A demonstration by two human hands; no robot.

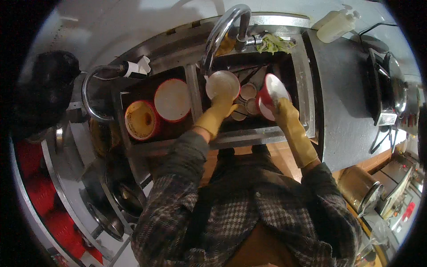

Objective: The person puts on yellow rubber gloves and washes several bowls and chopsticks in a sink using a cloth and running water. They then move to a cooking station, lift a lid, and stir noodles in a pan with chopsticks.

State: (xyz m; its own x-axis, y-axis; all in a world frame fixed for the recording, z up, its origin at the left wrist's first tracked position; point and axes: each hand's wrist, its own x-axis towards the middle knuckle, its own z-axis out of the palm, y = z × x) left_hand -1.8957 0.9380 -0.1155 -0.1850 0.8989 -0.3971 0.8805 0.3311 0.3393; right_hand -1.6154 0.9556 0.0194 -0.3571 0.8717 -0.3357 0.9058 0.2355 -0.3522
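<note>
Both my hands wear yellow rubber gloves above the right basin of a steel double sink. My left hand is closed on the near rim of a round pale bowl under the chrome tap. Tilted on its side, a red bowl with a white inside is gripped at its near edge by my right hand. Several small round cups sit in the basin between my hands. The fingertips of both hands are partly hidden.
The left basin holds a large red-rimmed white bowl and a red bowl with brownish residue. Green leaves lie behind the tap. A pump bottle stands on the right counter, near a lidded pan.
</note>
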